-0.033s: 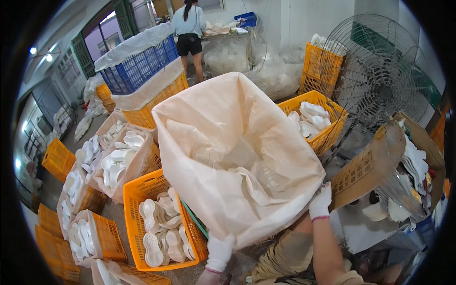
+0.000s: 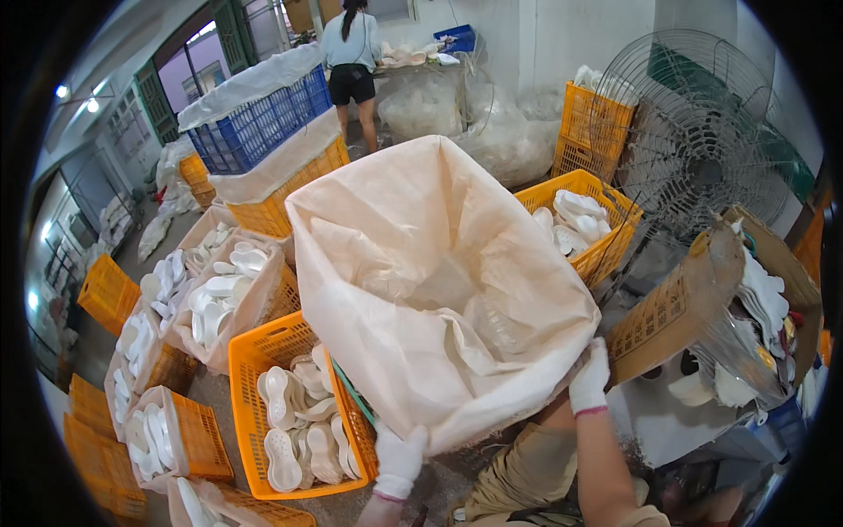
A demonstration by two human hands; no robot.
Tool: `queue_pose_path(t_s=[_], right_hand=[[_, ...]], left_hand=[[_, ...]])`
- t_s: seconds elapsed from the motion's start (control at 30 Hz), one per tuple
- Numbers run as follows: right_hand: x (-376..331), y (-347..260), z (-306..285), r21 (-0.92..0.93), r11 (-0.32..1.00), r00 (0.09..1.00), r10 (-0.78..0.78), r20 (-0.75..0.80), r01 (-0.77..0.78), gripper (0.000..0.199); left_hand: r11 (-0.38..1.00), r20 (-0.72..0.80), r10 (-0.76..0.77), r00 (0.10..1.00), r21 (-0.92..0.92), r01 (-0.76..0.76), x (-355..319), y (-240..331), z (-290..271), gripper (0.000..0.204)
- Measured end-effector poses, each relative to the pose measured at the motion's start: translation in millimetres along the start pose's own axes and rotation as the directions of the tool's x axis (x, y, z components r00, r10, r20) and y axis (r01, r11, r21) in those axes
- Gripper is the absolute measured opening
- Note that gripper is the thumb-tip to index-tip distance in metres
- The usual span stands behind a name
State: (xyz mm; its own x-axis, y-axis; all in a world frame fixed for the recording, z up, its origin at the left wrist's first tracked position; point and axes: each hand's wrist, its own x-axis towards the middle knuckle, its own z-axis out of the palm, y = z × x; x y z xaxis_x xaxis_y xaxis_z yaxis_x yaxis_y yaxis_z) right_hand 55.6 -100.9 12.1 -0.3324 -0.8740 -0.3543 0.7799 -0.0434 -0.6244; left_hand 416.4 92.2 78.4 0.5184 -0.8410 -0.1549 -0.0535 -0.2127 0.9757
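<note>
A large cream cloth liner [image 2: 351, 351] stands spread wide in front of me, hiding whatever is beneath it. Crumpled clear plastic [image 2: 492, 321] lies inside. At the liner's near left corner is my left hand [image 2: 399, 461], in a white glove, closed on the cloth. My right hand [image 2: 590, 378], also gloved in white, grips the right corner, its fingers partly hidden by the fold. Just left of my left hand sits an orange crate [image 2: 250, 439] of white shoe-insole-shaped pieces [image 2: 283, 458].
Cloth-lined crates of white pieces [image 2: 215, 307] line the left side. Behind the liner is another orange crate [image 2: 606, 250]. A large wire-caged fan [image 2: 702, 167] and a torn cardboard box [image 2: 672, 312] stand at right. A person [image 2: 351, 61] works at a far table.
My left hand has shifted slightly up and left at the near corner. The liner's rim has moved a little with it; my right hand stays at its corner.
</note>
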Motion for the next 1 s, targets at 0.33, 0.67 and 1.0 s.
queue_pose_path(t_s=[0.33, 0.67, 1.0], right_hand=[[-153, -37, 204, 0.015, -0.537, 0.301, 0.496, 0.815, 0.843, 0.040], [-152, -26, 289, 0.220, -0.473, -0.088, 0.286, 0.954, 0.853, 0.014], [-293, -111, 334, 0.528, -0.458, -0.563, 0.072, 0.824, 0.715, 0.017]], left_hand=[[0.978, 0.030, 0.080, 0.996, -0.194, -0.073, 34, 61, -61, 0.059], [0.984, -0.214, 0.046, 0.976, -0.160, -0.081, -27, -105, 5, 0.093], [0.916, -0.052, 0.011, 0.999, -0.400, -0.031, -51, -10, 74, 0.071]])
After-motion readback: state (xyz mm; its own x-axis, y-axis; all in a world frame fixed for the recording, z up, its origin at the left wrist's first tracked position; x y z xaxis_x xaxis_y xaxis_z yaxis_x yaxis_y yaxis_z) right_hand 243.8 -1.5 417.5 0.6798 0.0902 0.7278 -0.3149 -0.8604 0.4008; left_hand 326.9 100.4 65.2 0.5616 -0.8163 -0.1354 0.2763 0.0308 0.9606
